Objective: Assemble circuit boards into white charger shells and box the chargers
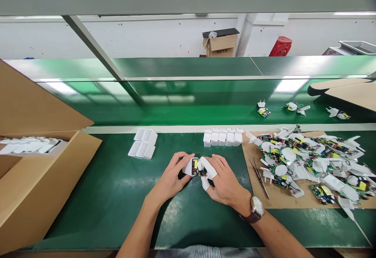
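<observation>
A small circuit board (195, 165) with yellow and black parts is held between both hands above the green table. Its left end sits against a white plastic piece (187, 168), which my left hand (174, 175) pinches between thumb and fingers. My right hand (223, 179) grips the board's right side, with white coverings on its thumb and index finger. A watch is on the right wrist. To the right, a large pile of circuit boards with white parts (288, 154) covers a brown cardboard sheet (255, 195). Metal tweezers (259, 177) lie on the sheet's left edge.
White open housings stand in a group (143, 144) at centre left and a row (223, 137) behind my right hand. An open cardboard box (58, 179) fills the left side. Several loose boards (263, 111) lie on the green belt beyond the table's back edge.
</observation>
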### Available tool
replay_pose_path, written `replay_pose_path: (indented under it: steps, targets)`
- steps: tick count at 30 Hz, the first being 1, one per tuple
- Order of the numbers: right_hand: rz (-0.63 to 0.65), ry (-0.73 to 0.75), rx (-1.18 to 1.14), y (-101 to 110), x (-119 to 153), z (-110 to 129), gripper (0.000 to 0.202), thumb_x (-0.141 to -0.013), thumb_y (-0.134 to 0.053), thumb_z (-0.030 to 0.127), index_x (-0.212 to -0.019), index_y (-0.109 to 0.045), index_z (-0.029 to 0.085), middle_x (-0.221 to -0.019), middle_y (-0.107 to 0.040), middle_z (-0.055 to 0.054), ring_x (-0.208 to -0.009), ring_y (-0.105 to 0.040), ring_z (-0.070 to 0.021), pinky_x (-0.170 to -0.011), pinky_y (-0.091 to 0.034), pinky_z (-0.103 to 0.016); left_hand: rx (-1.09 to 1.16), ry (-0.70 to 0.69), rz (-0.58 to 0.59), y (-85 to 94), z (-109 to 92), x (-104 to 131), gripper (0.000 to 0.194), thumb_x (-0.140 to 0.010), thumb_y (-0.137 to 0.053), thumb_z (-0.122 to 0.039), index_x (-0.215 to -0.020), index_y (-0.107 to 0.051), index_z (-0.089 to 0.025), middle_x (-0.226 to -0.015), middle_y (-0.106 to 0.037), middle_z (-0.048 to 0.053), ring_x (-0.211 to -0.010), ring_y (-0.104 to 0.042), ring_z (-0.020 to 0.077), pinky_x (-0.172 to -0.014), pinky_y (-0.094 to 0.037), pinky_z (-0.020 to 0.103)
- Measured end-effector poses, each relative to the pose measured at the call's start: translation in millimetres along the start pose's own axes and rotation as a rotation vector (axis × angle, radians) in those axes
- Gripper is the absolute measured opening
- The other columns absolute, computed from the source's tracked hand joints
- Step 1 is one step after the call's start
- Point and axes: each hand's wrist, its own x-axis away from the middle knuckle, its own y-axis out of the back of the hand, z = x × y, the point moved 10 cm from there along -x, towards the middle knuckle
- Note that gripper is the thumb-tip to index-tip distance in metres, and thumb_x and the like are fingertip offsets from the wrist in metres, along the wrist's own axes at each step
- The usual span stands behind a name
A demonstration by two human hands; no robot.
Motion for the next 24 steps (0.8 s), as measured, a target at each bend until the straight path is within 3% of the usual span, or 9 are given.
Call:
replay_pose_path:
  steps: [24]
  targets:
    - [-0.017,0.031,-0.013,1.6,-3.3,0.3,0.070,-0.090,-0.050,0.009,-0.157,-0.032,0.012,-0.132,-0.066,-0.019,-0.116,-0.064,-0.0316,-0.102,-0.056,-0.060,0.021,-0.066,-0.063,2.2,-7.6,-2.4,0.057,-0.096,-0.062,-0.019,-0.149,-0.047,-0.033,-0.134,-0.050,0.010,-0.121,-0.060,0.0242,-0.102,-0.056,0.040]
